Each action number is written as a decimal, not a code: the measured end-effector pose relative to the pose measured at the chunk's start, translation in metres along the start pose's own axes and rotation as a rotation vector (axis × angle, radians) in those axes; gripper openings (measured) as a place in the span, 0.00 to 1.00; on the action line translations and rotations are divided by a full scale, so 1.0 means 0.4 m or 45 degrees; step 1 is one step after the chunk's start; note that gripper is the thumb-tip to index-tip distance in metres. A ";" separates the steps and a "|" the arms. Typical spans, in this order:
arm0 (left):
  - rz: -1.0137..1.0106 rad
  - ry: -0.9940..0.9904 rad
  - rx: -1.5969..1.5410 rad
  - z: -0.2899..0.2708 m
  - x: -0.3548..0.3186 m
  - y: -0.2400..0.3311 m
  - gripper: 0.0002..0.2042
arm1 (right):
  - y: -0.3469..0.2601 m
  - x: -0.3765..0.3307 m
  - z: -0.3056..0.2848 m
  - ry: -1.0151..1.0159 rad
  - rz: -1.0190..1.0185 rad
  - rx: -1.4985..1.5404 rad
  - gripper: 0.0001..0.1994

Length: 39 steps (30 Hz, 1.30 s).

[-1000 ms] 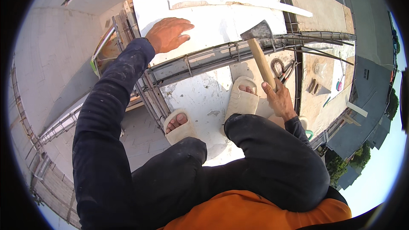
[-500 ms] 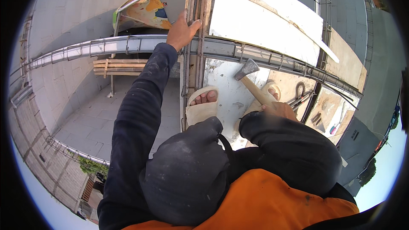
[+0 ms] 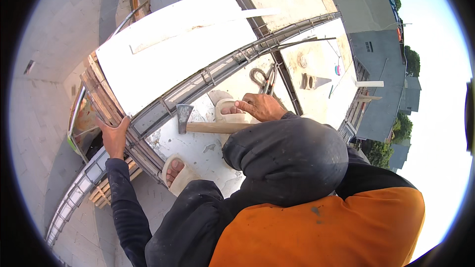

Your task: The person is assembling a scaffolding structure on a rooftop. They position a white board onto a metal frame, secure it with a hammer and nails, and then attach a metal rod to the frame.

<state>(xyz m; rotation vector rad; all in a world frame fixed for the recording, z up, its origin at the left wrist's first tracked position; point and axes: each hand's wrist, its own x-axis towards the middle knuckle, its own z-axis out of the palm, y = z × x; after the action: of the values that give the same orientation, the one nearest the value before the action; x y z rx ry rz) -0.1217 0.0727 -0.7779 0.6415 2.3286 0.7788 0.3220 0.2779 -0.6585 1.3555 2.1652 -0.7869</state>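
Observation:
My right hand (image 3: 261,107) grips the wooden handle of a hammer (image 3: 203,124); its metal head (image 3: 183,116) points toward the steel rebar frame (image 3: 208,76) along the slab edge. My left hand (image 3: 114,137) rests, fingers spread, on the stacked wooden boards (image 3: 101,101) at the frame's corner. I crouch on a pale concrete slab (image 3: 195,146) in beige slide sandals: the left foot (image 3: 175,173) near the slab's edge, the right foot (image 3: 230,111) under my right hand. My dark trouser knees and orange shirt fill the lower picture.
A large white panel (image 3: 173,52) lies beyond the rebar frame. Pincers and a wire loop (image 3: 262,78) lie on the slab past my right hand. Below the left edge is a deep drop to grey paving (image 3: 44,94). Rooftops and trees lie at right.
The view has swung round. The hammer, raised a second ago, now lies low and level over the slab. My left hand has shifted along the frame to the boards' corner.

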 end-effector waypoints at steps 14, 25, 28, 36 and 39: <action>-0.137 -0.149 0.107 0.015 0.053 -0.027 0.54 | 0.969 0.081 -0.185 0.923 0.829 -0.112 0.15; -0.151 -0.072 0.086 0.010 0.039 -0.015 0.45 | 1.207 0.224 -0.200 0.169 0.395 -0.652 0.11; -0.113 -0.091 0.105 0.023 0.061 -0.047 0.45 | 1.208 0.190 -0.171 0.657 0.539 -0.164 0.13; -0.149 -0.109 0.128 0.023 0.051 -0.024 0.47 | 1.120 0.188 -0.199 0.686 0.467 -0.334 0.14; -0.117 0.034 0.220 0.006 0.040 -0.121 0.50 | 1.141 0.214 -0.208 0.661 0.407 -0.418 0.16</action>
<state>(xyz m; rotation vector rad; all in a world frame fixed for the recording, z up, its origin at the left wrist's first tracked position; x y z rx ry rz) -0.1433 0.0486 -0.8172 0.5954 2.4497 0.5518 0.6957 0.5492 -0.7548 1.7982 2.2190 0.0555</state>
